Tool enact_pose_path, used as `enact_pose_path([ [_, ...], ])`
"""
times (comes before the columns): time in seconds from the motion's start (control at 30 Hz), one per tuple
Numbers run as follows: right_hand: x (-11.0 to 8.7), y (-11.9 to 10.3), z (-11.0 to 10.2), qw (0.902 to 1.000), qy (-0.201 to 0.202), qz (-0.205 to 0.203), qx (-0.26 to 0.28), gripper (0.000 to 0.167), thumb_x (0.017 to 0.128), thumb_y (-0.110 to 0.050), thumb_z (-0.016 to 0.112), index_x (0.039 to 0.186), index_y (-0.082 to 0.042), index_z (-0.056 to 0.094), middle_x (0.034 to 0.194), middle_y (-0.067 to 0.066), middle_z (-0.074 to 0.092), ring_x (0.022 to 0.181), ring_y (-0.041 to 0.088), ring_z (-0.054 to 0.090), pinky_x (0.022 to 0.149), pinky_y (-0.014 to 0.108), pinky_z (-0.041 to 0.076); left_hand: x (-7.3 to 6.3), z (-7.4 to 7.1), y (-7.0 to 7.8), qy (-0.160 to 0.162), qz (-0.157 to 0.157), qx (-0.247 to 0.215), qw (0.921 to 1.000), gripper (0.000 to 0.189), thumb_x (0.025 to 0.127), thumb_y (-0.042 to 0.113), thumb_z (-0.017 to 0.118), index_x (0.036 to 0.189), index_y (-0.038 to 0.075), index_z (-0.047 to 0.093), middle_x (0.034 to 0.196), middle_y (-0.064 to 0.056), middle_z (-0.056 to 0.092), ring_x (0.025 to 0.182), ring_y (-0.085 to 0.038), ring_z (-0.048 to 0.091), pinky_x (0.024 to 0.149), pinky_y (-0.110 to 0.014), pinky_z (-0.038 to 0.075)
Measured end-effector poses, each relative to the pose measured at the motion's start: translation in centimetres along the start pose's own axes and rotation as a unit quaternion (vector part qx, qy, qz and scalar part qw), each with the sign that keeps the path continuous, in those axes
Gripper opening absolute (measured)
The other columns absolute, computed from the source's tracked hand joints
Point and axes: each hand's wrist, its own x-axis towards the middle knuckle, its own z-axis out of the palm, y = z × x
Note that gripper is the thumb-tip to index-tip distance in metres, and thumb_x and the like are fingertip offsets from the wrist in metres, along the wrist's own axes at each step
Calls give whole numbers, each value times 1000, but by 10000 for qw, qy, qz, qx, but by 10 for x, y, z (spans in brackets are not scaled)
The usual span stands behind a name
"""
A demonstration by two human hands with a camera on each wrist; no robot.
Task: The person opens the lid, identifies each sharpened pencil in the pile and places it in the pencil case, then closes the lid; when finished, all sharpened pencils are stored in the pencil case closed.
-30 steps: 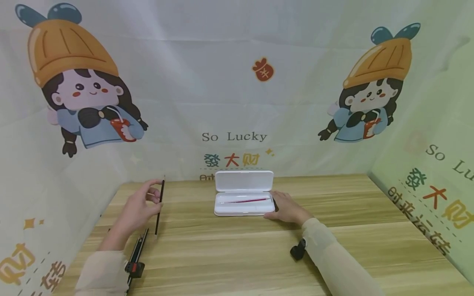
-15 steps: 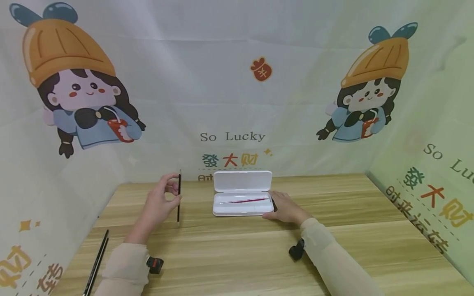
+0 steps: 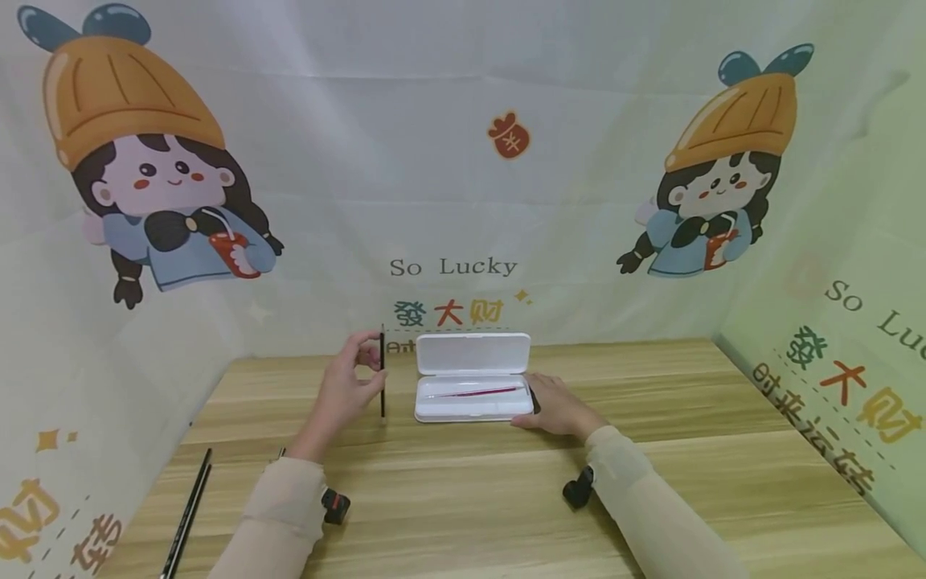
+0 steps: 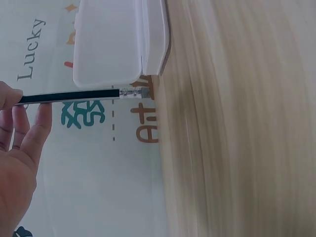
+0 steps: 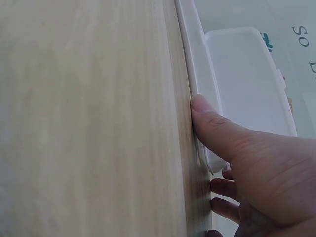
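My left hand point(image 3: 344, 389) pinches a black pencil point(image 4: 74, 96) between thumb and fingertips. The pencil stands nearly upright, its silver ferrule and eraser end pointing down in the left wrist view. Just right of it lies a white pencil case point(image 3: 473, 416) with its lid raised at the back. Inside the case rests a slim red writing tool point(image 3: 477, 392). My right hand point(image 3: 560, 406) holds the case's right end. In the right wrist view its thumb point(image 5: 217, 126) lies on the front wall, while the other fingers reach round the end, partly hidden.
Long dark sticks point(image 3: 188, 515) lie on the wooden table point(image 3: 463, 490) at the left. A small tip point(image 3: 281, 453) shows beside the left sleeve. A printed cloth point(image 3: 347, 161) stands behind and at both sides. Each wrist carries a small black camera point(image 3: 336, 507).
My left hand has carried the pencil rightward toward the case, and the pencil has gone from slanted to nearly upright. The right hand and the case stay in place.
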Motion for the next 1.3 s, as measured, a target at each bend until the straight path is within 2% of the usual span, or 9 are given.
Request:
enact_pose_path([
  [0.2,-1,3,1,10000,17,-9,20,82,91,-34,77,150,7,38,151,26,44,140,43,39,117,56,28,9,15,1,174,-213,-304,9992,59,85,-18,65,137,2,47,104,-19,58,96,-31,60,69,-18,57],
  [0.37,-1,2,-1,10000,21,-26,15,82,91,-34,77,150,7,38,152,25,43,141,43,38,117,55,27,18,27,4,360,-214,-522,9978,59,83,-18,66,136,1,48,105,-20,59,98,-33,61,72,-21,58],
  [0.73,-1,-2,0,9999,-32,129,36,83,91,-35,77,153,3,37,155,22,42,143,41,36,118,54,27,29,47,4,666,-253,-531,9960,55,85,-16,67,134,-1,48,104,-20,60,97,-32,62,73,-22,58],
  [0.97,-1,-2,0,9998,5,171,84,85,91,-35,77,154,3,34,155,22,41,143,42,35,118,54,28,35,60,0,874,-139,-453,9950,53,84,-17,68,131,0,50,102,-20,61,96,-32,62,76,-30,60],
  [1.13,0,0,0,9996,-14,263,46,86,91,-37,77,154,2,34,156,21,40,143,42,34,118,54,28,36,67,-5,850,-97,-374,9956,54,82,-20,67,129,-1,51,101,-21,60,94,-32,61,75,-31,60],
  [1.3,-1,0,2,9994,-17,345,39,88,91,-39,77,156,0,33,157,20,39,144,41,33,118,53,29,35,73,-10,696,-258,-463,9962,57,80,-22,65,131,-2,51,101,-21,60,96,-33,60,75,-28,61],
])
